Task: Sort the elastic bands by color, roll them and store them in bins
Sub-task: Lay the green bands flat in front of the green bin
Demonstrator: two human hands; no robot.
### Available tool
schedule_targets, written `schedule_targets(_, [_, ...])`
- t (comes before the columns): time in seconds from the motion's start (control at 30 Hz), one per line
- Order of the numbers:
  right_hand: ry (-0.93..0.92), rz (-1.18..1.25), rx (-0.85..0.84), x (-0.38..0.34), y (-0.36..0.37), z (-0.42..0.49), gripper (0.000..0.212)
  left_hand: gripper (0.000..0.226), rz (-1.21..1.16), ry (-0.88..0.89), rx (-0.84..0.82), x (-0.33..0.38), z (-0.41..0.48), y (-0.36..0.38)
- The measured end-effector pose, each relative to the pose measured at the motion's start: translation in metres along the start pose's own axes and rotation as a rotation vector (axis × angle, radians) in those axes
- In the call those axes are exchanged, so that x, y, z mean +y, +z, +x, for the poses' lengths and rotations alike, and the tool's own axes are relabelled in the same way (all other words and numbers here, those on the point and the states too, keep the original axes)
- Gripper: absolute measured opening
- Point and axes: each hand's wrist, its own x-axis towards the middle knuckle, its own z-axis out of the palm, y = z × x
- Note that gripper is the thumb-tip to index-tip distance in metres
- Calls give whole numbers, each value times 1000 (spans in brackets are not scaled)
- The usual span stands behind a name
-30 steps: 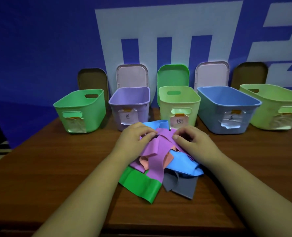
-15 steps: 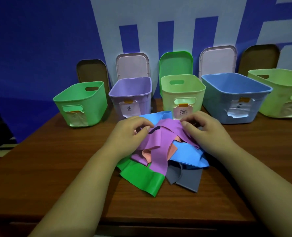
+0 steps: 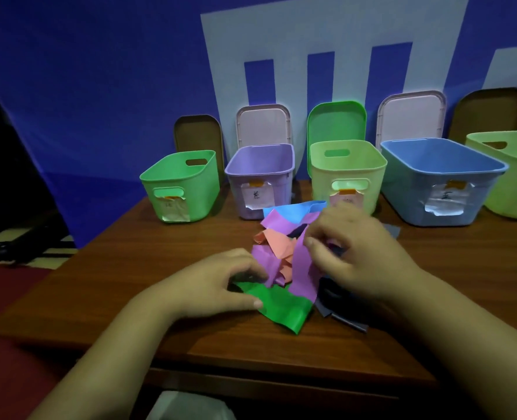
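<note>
Elastic bands [image 3: 284, 256] lie in one tangled heap on the desk [image 3: 160, 268], in front of the bin row and nearest the purple bin [image 3: 260, 177] and the pale green bin [image 3: 348, 171]. Colours in the heap: green band [image 3: 281, 307] at the near edge, purple band [image 3: 301, 268] draped over the middle, salmon band [image 3: 278, 244] under it, blue band [image 3: 293, 209] at the far edge, grey band [image 3: 342, 316] on the right, partly hidden.

Left hand [image 3: 217, 286]: fingers curled, thumb pressed on the green band's left end, gripping it. Right hand [image 3: 357, 253]: motion-blurred, thumb and forefinger appear to pinch the upper part of the purple band.

Other bins on the desk: green bin [image 3: 184, 183] at far left, blue bin [image 3: 439, 183] to the right, and a second pale green bin [image 3: 508, 177] cut off by the frame edge. Paper labels hang on the bin fronts; the writing is not legible.
</note>
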Motion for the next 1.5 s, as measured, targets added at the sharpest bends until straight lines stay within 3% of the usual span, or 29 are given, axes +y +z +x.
schedule_targets(0.13, [-56,-103,-261,-25,17,3,21,70,32,39,1,-4,3,8])
schedule_targets(0.37, [60,-220,-524,-6,32,-4,50,47,-12,46,16,-13,16,11])
schedule_targets(0.7, [165,-122,-355,-2,44,-23,22,39,72,99,-6,-15,22,3])
schedule_targets(1.13, [180,-84,-291,-7,47,-34,23,35,194,19,-62,-5,28,-6])
schedule_targets(1.33, [191,12,-246,-5,46,-35,26,30,15,10,33,5,29,-11])
schedule_targets(1.5, [192,59,-178,-1,47,-36,24,27,-349,19,104,22,34,-12])
